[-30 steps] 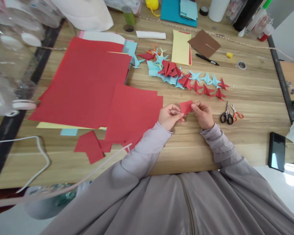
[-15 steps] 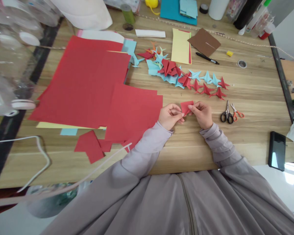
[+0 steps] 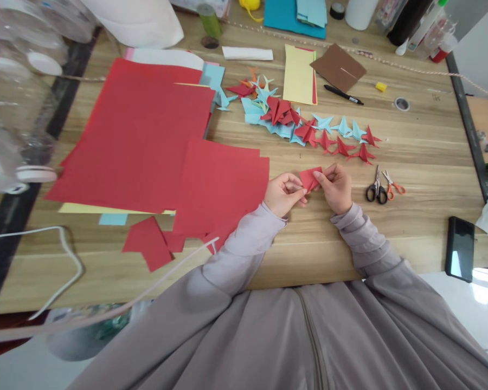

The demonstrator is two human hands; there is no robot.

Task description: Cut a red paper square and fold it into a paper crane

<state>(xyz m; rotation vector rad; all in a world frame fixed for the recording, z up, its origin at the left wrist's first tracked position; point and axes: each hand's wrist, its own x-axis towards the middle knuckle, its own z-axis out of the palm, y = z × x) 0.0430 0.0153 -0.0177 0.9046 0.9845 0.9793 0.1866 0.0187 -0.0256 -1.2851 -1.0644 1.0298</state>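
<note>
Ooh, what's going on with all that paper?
A person in a grey zip-up top is pinching one small, partly folded red paper piece with the left hand and the right hand, above the pale wooden table. Beyond the hands lie small folded paper shapes, mostly red and light blue. Large flat red paper sheets lie to the left, and black-handled metal scissors and orange-handled metal scissors to the right.

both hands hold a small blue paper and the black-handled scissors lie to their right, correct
Wrong colour: the small paper held by the left hand and right hand is red, not blue, as the head view shows. The black-handled scissors do lie to their right.
</note>
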